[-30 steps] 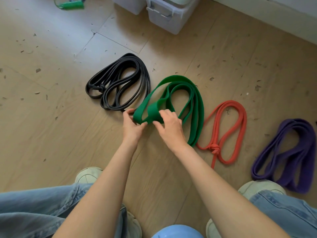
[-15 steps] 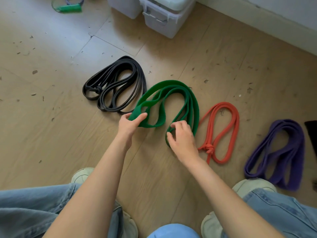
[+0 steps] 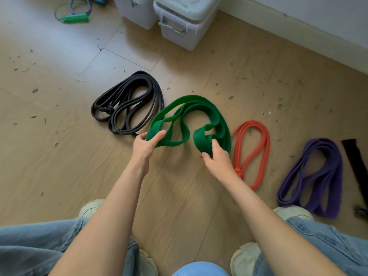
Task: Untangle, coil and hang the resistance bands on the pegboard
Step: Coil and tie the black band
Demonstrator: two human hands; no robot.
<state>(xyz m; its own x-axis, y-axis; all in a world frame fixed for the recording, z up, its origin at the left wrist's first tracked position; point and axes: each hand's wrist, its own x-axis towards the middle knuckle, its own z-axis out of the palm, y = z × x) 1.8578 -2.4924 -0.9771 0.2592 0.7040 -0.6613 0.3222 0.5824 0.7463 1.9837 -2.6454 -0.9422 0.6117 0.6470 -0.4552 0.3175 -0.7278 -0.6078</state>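
The green band is held just above the floor, between the black band and the orange band. Its left end is pinched by the left hand, thumb on top; a folded loop at its right is gripped by the curled fingers of the right hand. A purple band is laid further right. Storage bins are seen near the wall.
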